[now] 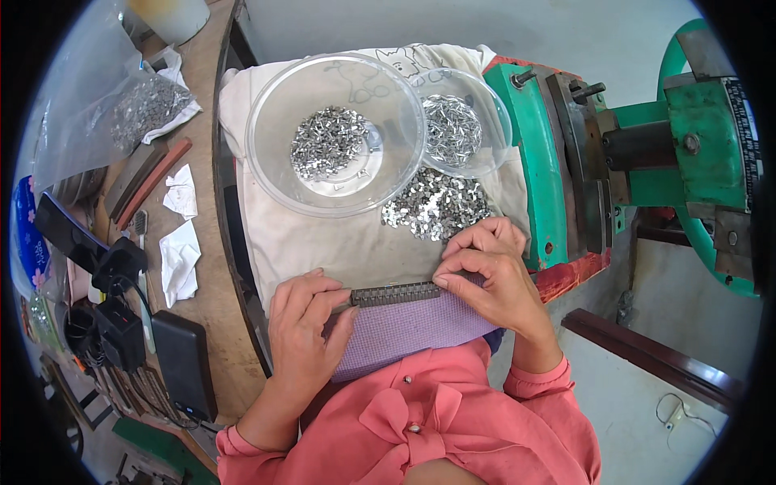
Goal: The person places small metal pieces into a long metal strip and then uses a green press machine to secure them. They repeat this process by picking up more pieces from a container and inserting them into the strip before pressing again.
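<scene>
A dark metal bar [394, 294] with a row of slots lies crosswise near the front edge of the cloth-covered work surface. My left hand [305, 330] holds its left end between thumb and fingers. At the other end, the thumb and index finger of my right hand [493, 275] close on the bar; whether a small piece is also between them is hidden. Beyond my right hand spreads a loose heap of small shiny metal pieces [436, 206]. A large clear tub [271, 153] and a smaller clear tub [503, 125] behind it hold more small metal parts.
A purple woven cloth [404, 333] lies in front of the bar. Close on the right stands a green machine [537, 178] with a handwheel [695, 234]. The wooden bench [214, 323] at left carries a black power bank [184, 364], crumpled tissue [179, 263] and a plastic bag [81, 97].
</scene>
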The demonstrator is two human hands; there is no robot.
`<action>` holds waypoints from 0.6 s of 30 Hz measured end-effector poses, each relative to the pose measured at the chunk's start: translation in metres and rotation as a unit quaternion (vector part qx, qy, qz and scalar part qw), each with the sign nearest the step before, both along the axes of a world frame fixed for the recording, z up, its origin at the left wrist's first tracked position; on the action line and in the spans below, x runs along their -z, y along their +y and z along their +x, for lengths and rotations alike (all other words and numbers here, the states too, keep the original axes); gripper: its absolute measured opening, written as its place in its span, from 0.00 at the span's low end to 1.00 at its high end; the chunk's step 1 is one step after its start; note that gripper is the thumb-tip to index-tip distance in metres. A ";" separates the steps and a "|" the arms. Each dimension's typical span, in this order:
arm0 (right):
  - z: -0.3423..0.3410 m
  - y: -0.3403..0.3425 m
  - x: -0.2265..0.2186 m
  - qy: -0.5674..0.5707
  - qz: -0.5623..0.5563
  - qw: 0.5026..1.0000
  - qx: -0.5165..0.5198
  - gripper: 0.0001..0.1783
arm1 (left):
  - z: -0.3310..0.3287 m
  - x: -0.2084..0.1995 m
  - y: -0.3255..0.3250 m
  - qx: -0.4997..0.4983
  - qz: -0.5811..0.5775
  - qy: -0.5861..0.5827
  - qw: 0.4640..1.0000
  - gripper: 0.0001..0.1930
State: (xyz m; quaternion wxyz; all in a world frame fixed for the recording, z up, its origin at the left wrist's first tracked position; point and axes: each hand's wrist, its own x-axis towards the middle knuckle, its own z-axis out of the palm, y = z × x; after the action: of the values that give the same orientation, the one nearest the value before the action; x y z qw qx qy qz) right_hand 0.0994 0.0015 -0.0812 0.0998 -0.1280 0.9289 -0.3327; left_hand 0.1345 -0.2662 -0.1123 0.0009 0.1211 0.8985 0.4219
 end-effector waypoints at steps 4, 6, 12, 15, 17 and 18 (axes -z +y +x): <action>-0.001 0.000 -0.002 0.005 0.020 1.000 -0.004 0.05 | -0.004 0.002 0.000 0.008 -0.008 0.043 0.999 0.14; -0.001 0.001 0.000 0.012 0.021 1.000 -0.008 0.06 | -0.002 0.002 0.002 0.013 -0.012 0.056 0.998 0.14; 0.000 -0.001 0.002 0.030 0.034 0.999 -0.012 0.06 | 0.000 0.002 0.004 0.032 -0.023 0.080 0.996 0.13; 0.001 -0.002 0.002 0.034 0.037 0.999 -0.011 0.07 | 0.000 0.003 0.003 0.035 -0.019 0.078 0.996 0.13; 0.001 -0.004 0.002 0.034 0.035 0.999 -0.008 0.07 | 0.000 0.002 0.002 0.038 -0.010 0.073 0.997 0.13; 0.002 -0.004 0.002 0.034 0.033 0.999 -0.005 0.07 | 0.000 0.002 0.002 0.035 -0.003 0.069 0.997 0.14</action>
State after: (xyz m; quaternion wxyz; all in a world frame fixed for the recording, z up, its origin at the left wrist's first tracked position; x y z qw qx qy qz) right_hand 0.1018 -0.0020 -0.0830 0.0745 -0.1408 0.9415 -0.2971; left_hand 0.1341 -0.2644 -0.1146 -0.0461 0.1810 0.8931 0.4091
